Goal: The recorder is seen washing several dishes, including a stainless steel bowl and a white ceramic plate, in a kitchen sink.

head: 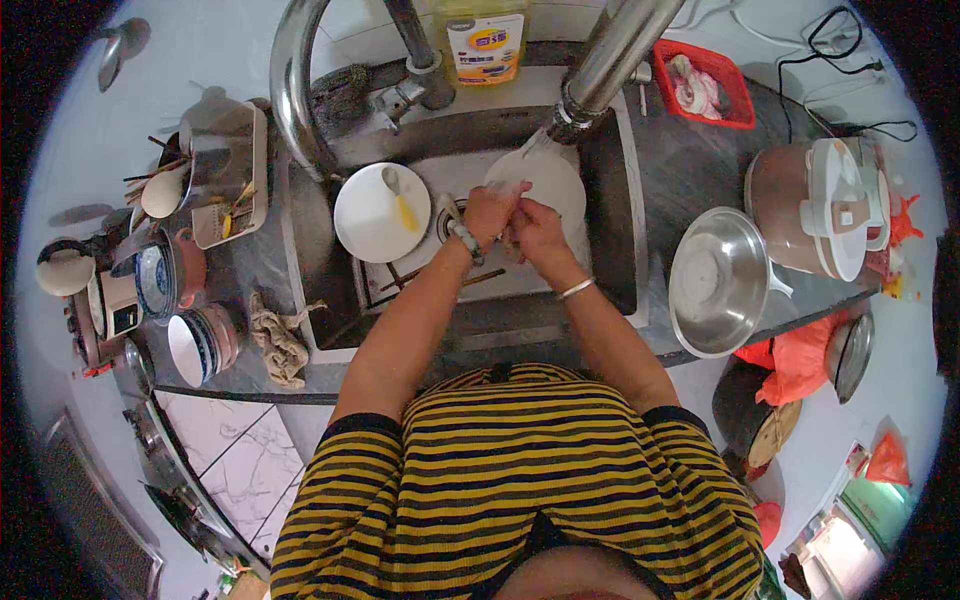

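Observation:
Both my hands are close together over the sink [634, 225], below the running faucet [581, 105]. My left hand [493, 214], with a bracelet at the wrist, is curled, and a pale, blurred thing shows beside it. My right hand [538, 234] has bent fingers nearly touching the left; what lies between the hands is hidden. Behind them a large white round plate or bowl [559, 180] stands under the stream. Left of the hands, a white plate [367, 225] bears a spoon with a yellow handle [406, 212]. Chopsticks [484, 278] lie below in the sink.
A curved metal pipe [289, 82] arches over the sink's left side. A detergent bottle [486, 45] and a red basket [705, 82] stand behind. At right are a steel bowl [716, 281] and a rice cooker [795, 210]; at left, a crumpled cloth [279, 341] and stacked bowls [196, 346].

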`<state>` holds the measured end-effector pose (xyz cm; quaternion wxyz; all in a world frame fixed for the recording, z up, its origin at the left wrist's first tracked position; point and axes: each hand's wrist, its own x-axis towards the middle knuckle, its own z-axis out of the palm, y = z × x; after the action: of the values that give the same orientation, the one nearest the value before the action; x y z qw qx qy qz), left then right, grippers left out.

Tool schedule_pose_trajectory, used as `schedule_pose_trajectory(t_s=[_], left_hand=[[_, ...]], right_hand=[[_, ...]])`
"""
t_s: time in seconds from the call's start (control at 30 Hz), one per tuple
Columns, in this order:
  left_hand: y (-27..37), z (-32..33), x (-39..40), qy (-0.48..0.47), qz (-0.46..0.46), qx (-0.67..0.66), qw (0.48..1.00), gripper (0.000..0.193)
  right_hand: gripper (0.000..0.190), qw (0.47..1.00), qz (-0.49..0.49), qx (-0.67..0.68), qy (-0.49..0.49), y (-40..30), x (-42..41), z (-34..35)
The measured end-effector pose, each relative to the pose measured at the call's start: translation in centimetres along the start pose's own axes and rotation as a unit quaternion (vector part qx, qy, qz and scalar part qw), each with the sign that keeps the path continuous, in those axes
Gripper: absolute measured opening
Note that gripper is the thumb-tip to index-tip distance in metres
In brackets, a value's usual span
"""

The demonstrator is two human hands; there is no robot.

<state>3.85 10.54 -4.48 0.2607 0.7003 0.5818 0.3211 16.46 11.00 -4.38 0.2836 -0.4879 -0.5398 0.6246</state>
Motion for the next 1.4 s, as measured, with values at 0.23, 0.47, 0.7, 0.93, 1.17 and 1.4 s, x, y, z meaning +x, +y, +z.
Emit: schedule_pose_trajectory(t_s=[0.23, 0.47, 0.7, 0.93, 1.17, 1.4], left_hand=[[-1.2, 2.7, -1.8, 0.040, -0.221, -0.186, 0.957, 0.025], [-0.4, 1.3, 0.4, 0.050, -0.420, -0.580, 0.696, 0.028], [2.4, -1.8, 2.2, 0.049, -0.401, -0.745, 0.530, 0.022], [1.0, -1.8, -0.2, -0.022, -0.414, -0.664, 0.622, 0.019], [-1.5, -2.8, -7.8, -0.024, -0.047, 0.076, 0.996, 0.009], [2.8, -16.2, -13.5, 0.016, -0.230, 0.200, 0.952, 0.024]], right_hand=[[0.018, 0.954, -0.151, -0.257, 0.017, -2.0, -1.1, 0.4], [0.021, 0.985, -0.022, -0.113, -0.129, -3.6, -5.0, -1.0], [0.025, 0.993, -0.005, -0.118, -0.010, -0.7, -4.4, -3.6], [0.024, 0.967, -0.042, -0.250, -0.018, 1.2, -2.5, -3.6], [0.022, 0.910, -0.251, -0.303, -0.128, 3.5, -2.3, -2.7], [0.023, 0.963, -0.007, -0.212, -0.165, 0.1, -3.7, 0.0]])
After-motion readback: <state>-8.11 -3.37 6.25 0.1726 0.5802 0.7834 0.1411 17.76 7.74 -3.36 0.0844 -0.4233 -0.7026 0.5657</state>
